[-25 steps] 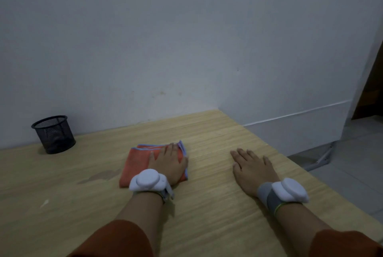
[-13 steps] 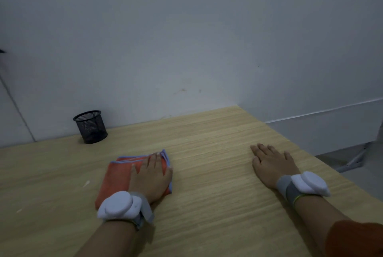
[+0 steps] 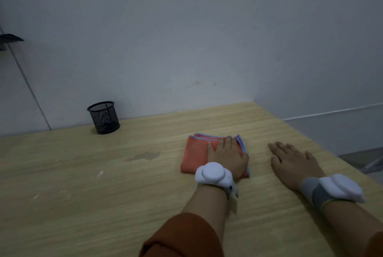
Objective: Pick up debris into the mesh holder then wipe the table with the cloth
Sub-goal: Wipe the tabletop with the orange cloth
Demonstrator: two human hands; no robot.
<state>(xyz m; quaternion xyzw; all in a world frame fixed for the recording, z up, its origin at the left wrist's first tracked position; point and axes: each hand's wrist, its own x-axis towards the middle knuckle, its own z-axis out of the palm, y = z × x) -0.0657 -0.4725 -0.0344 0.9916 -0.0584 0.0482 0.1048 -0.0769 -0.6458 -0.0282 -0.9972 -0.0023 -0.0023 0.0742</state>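
Observation:
A folded orange cloth [image 3: 195,154] with a blue hem lies on the wooden table [image 3: 83,205]. My left hand [image 3: 227,157] presses flat on the cloth's right half, fingers straight. My right hand [image 3: 294,162] rests flat on the bare wood just right of the cloth, fingers spread. A black mesh holder [image 3: 103,117] stands upright at the back of the table near the wall, with something dark inside. A small pale speck [image 3: 100,173] lies on the wood to the left.
A darker damp-looking patch [image 3: 144,156] marks the wood left of the cloth. The grey wall runs behind the table. The table's right edge [image 3: 331,151] drops to the floor, where a metal leg shows.
The cloth under my left hand slid left across the table and then back right toward my right hand. The view swung as my head turned. My right hand stayed flat on the wood.

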